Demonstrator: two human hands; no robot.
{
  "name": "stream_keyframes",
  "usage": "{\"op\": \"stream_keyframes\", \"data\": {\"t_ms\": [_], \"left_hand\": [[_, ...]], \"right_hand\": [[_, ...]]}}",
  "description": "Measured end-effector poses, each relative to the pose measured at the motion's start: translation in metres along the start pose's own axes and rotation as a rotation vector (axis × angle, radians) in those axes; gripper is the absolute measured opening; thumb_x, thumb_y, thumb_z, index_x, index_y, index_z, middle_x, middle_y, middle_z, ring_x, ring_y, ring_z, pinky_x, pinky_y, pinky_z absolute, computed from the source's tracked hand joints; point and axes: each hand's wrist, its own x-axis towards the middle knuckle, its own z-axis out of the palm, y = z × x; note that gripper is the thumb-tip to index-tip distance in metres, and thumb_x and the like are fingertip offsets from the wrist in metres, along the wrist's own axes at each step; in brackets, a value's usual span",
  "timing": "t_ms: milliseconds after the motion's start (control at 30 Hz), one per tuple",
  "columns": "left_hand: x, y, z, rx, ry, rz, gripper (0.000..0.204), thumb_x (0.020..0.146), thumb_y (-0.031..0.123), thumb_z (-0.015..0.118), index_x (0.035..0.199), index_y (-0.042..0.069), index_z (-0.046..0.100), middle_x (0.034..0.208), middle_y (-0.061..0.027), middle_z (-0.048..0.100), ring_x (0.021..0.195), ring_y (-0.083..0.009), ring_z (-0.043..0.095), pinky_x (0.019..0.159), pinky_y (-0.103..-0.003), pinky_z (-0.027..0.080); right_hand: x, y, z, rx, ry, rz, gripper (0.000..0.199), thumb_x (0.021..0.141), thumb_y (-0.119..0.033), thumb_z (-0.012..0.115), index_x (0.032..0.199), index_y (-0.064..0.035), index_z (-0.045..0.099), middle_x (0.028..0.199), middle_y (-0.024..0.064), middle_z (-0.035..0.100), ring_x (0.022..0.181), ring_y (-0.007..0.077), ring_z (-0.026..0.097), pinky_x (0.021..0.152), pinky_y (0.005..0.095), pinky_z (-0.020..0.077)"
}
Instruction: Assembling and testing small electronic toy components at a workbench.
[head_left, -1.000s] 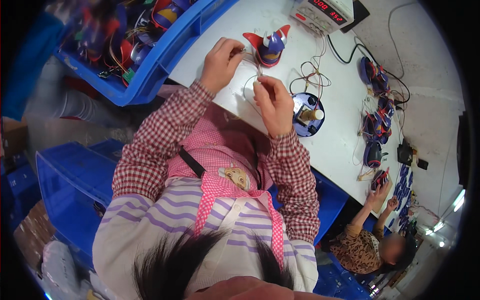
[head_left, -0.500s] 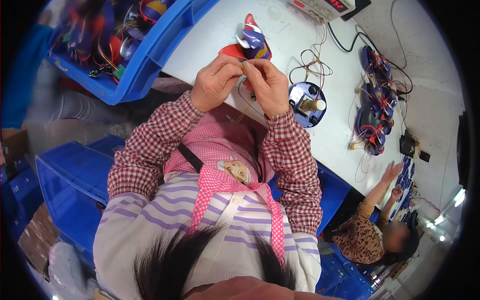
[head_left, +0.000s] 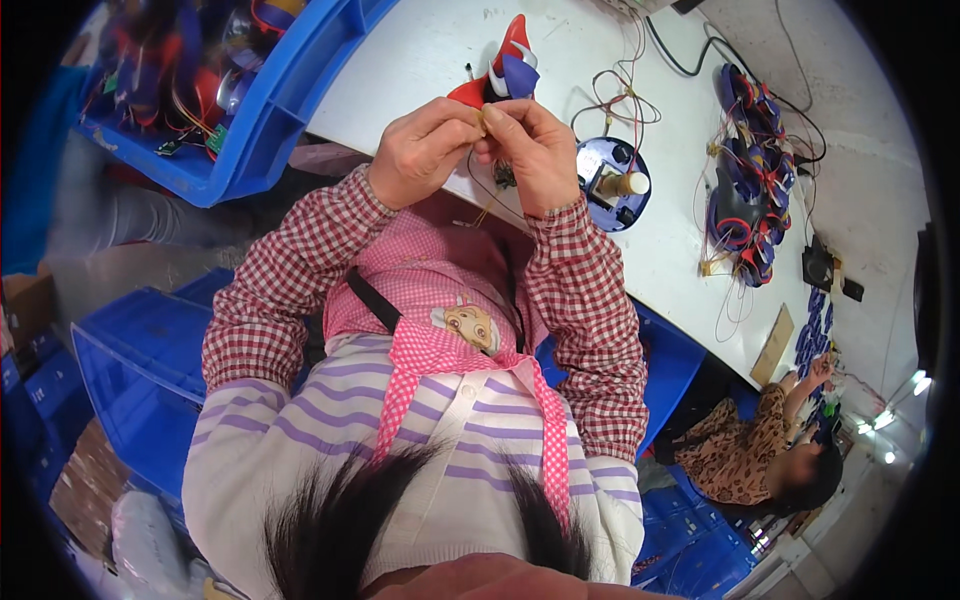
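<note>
My left hand (head_left: 425,152) and my right hand (head_left: 532,152) meet at the near edge of the white table, closed in a pinch. Between their fingertips shows a small yellowish piece (head_left: 483,121), too small to name. Thin wires (head_left: 480,178) hang below the fingers, beside a small dark component (head_left: 504,176) under my right hand. Just beyond my fingers a red, purple and white plastic toy part (head_left: 515,72) lies on the table, partly hidden by the hands. Right of my right hand sits a round purple-and-white unit (head_left: 606,165) with a cream cylinder (head_left: 628,184) on it.
A blue crate (head_left: 262,140) full of coloured toy parts and wires stands at the left. Loose wires (head_left: 625,90) cross the white table (head_left: 415,55). Several dark toy assemblies (head_left: 745,185) line its right side. A co-worker (head_left: 750,455) sits farther right.
The view has shifted, and the power supply box at the top has nearly left it. My hands stay pinched together. The co-worker's raised hand has come down, and a tan strip now shows there.
</note>
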Motion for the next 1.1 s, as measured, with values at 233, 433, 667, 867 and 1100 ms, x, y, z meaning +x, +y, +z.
{"op": "stream_keyframes", "data": {"t_ms": [233, 433, 667, 867, 1100], "left_hand": [[-0.014, 0.005, -0.010, 0.072, -0.140, -0.219, 0.016, 0.072, -0.005, 0.067, 0.086, 0.002, 0.062, 0.101, -0.0094, 0.058, 0.079, -0.0197, 0.058, 0.068, -0.024, 0.049], [-0.071, 0.034, -0.027, 0.205, -0.023, -0.378, 0.025, 0.074, 0.002, 0.066, 0.098, 0.000, 0.061, 0.109, -0.0144, 0.052, 0.098, -0.0259, 0.052, 0.084, -0.032, 0.044], [-0.138, 0.032, 0.002, -0.044, -0.514, -0.636, 0.041, 0.083, 0.018, 0.058, 0.118, -0.001, 0.051, 0.110, -0.0172, 0.050, 0.100, -0.0324, 0.052, 0.089, -0.035, 0.043], [-0.158, 0.008, 0.044, -0.111, -0.571, -0.721, 0.037, 0.085, 0.019, 0.056, 0.115, -0.003, 0.053, 0.111, -0.0197, 0.052, 0.096, -0.0327, 0.053, 0.087, -0.037, 0.045], [-0.154, 0.011, 0.037, -0.226, -0.580, -0.764, 0.030, 0.085, 0.015, 0.057, 0.108, -0.004, 0.057, 0.100, -0.0177, 0.058, 0.085, -0.0284, 0.057, 0.077, -0.033, 0.048]], "right_hand": [[-0.032, 0.001, -0.018, -0.957, 0.172, -0.499, 0.014, 0.083, -0.012, 0.063, 0.092, -0.0011, 0.061, 0.081, 0.0092, 0.058, 0.066, 0.0186, 0.056, 0.057, 0.0262, 0.0466], [-0.045, 0.022, -0.025, -1.420, 0.220, -0.574, 0.017, 0.077, -0.014, 0.066, 0.090, -0.0033, 0.061, 0.082, 0.0099, 0.054, 0.072, 0.0238, 0.053, 0.061, 0.0319, 0.0460], [-0.040, 0.030, -0.024, -1.349, 0.225, -0.580, 0.016, 0.075, -0.013, 0.067, 0.085, -0.0028, 0.059, 0.081, 0.0103, 0.053, 0.071, 0.0248, 0.052, 0.060, 0.0335, 0.0452], [-0.037, 0.029, -0.018, -0.985, 0.245, -0.247, 0.014, 0.074, -0.010, 0.066, 0.080, -0.0005, 0.057, 0.076, 0.0108, 0.056, 0.063, 0.0233, 0.053, 0.057, 0.0319, 0.0444], [-0.037, 0.028, -0.020, -0.840, 0.252, -0.154, 0.014, 0.075, -0.009, 0.065, 0.079, 0.0015, 0.057, 0.070, 0.0088, 0.057, 0.058, 0.0179, 0.051, 0.055, 0.0286, 0.0435]]}}
